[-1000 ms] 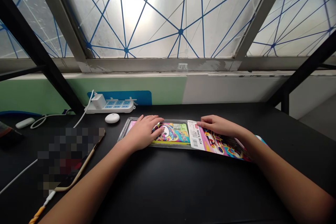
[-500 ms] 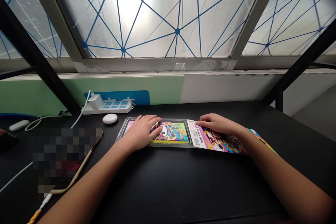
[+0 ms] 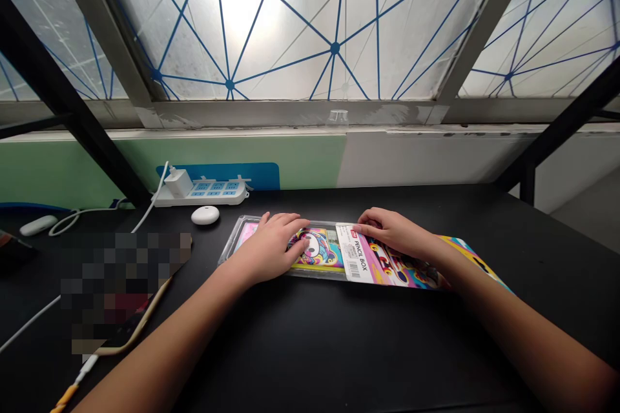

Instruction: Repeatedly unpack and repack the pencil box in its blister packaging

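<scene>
Your left hand (image 3: 276, 246) lies with its fingers spread over the left part of the clear plastic tray (image 3: 233, 239), and I cannot tell if it grips the edge or only rests there. Inside the tray is the colourful box (image 3: 317, 249), partly visible beside your thumb. The tray lies in front of you, on the black table (image 3: 300, 348). Your right hand (image 3: 393, 232) pinches, between thumb and fingers, the far edge of the printed card (image 3: 382, 266), which covers the tray's right part and shows the words "PENCIL BOX". Behind your left hand are the white oval object (image 3: 205, 215) and the power strip (image 3: 217, 193).
</scene>
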`<state>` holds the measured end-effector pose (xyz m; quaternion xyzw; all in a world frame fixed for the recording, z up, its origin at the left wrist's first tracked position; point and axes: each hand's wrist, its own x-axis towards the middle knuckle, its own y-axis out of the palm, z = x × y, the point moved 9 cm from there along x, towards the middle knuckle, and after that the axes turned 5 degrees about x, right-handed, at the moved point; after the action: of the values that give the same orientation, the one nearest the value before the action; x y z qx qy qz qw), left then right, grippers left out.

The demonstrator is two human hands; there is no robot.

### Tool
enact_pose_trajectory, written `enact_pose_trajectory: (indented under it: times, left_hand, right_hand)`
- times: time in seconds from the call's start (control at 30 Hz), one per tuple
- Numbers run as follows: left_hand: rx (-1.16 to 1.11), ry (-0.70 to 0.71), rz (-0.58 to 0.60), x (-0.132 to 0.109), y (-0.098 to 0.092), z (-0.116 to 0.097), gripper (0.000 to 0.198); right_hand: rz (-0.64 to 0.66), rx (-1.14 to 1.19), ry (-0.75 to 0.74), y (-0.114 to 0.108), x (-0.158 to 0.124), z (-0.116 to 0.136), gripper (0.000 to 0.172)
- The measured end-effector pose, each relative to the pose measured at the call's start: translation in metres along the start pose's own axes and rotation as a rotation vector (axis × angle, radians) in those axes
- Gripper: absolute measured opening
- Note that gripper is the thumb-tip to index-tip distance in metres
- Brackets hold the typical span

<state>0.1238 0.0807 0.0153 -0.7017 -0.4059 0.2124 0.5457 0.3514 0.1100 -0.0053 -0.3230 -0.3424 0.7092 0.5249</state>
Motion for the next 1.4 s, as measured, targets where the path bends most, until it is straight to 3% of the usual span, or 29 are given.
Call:
enact_pose_trajectory:
  times: [0.23, 0.53, 0.63, 0.8, 0.93, 1.03, 1.2, 1.4]
  left_hand:
    - [-0.265, 0.044, 0.012, -0.003, -0.007, -0.029, 0.041]
    - [-0.597, -0.002, 0.022, -0.004, 0.002, -0.050, 0.044]
    - [-0.751, -0.069, -0.091, -0.003, -0.010, -0.036, 0.037]
    - [-0.857, -0.140, -0.403, -0.001, -0.037, 0.014, 0.029]
    - [-1.013, -0.195, -0.398, 0.003, -0.026, 0.044, 0.027]
    - [-1.121, -0.189, -0.395, 0.004, -0.019, 0.048, 0.028]
    - [-1.192, -0.211, -0.602, -0.005, -0.026, 0.051, 0.029]
    - [-1.250, -0.285, -0.672, -0.007, -0.023, 0.060, 0.032]
  right_hand:
    - [0.103, 0.012, -0.033, 0.012, -0.007, 0.015, 0.051]
    - [0.085, -0.041, -0.061, 0.018, -0.016, 0.040, 0.049]
    - [0.095, -0.022, -0.035, 0.019, -0.018, 0.038, 0.049]
    - [0.153, -0.035, -0.034, 0.012, -0.020, 0.021, 0.054]
    - [0.191, -0.036, -0.050, 0.005, -0.023, 0.008, 0.062]
    - [0.196, -0.039, -0.046, 0.004, -0.023, 0.004, 0.062]
    - [0.208, -0.065, -0.041, 0.011, -0.020, 0.012, 0.062]
    - [0.193, -0.146, -0.125, 0.032, -0.005, 0.062, 0.064]
